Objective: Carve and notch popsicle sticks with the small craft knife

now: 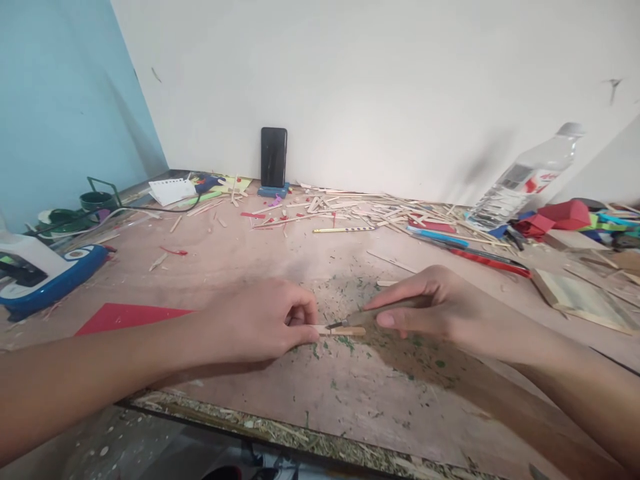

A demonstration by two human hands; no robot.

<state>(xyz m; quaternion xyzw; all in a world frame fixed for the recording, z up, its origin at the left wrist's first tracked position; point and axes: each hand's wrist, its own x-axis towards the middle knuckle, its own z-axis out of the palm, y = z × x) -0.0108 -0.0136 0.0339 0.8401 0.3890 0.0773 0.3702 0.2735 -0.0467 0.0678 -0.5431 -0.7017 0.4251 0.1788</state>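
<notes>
My left hand (280,317) is closed, its thumb and fingers pinching one end of a small flat wooden stick (356,331) just above the table. The stick's rounded end points right. In my right hand (430,307) is a craft knife (354,320), held like a pen with the fingers wrapped round its handle. Its blade lies against the stick close to my left fingertips. Green shavings (345,343) are scattered on the wood around and below both hands.
A red paper sheet (130,317) lies beside my left forearm. A phone (274,157) stands against the wall behind a heap of thin sticks (400,212). To the right are a tilted plastic bottle (530,177) and red-handled tool (493,262); a blue-and-white iron (55,273) stands left.
</notes>
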